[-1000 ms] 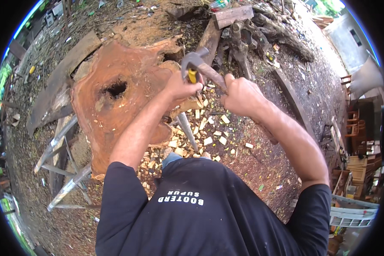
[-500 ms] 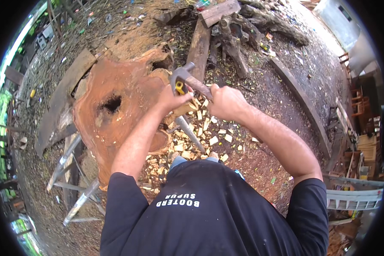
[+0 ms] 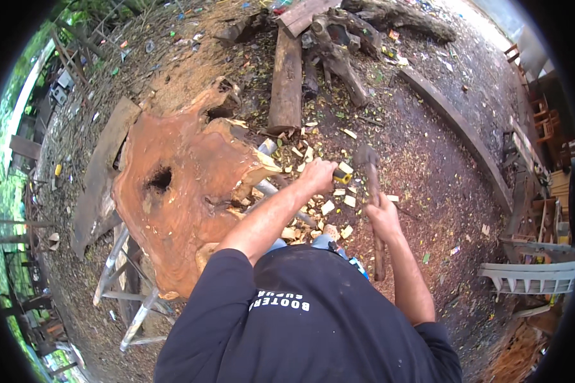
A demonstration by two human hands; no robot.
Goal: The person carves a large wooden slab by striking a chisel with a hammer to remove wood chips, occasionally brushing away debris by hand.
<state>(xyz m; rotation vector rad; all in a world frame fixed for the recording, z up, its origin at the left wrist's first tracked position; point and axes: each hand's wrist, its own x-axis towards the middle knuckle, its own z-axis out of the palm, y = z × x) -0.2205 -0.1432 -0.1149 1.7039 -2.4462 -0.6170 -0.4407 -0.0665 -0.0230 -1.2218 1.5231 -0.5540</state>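
Observation:
My left hand [image 3: 319,177] is closed around a chisel with a yellow and black handle [image 3: 344,177]. Its blade is hidden from this view. Just right of it, my right hand [image 3: 384,220] grips a hammer [image 3: 374,191] by its wooden handle, with the head pointing away from me and apart from the chisel. To the left lies a big reddish-brown wood slab [image 3: 191,150] with a dark hole in it. Its pale, freshly cut right edge [image 3: 265,167] is beside my left hand.
Pale wood chips [image 3: 328,207] litter the ground by my feet. Metal legs [image 3: 134,325] show under the slab. Logs [image 3: 338,60] and a thick post [image 3: 286,89] lie ahead. A long beam [image 3: 460,131] is on the right, near a grey plastic chair [image 3: 527,279].
Both hands have moved right and nearer to me, away from the slab's edge. The hammer has swung from over the chisel to the right of it.

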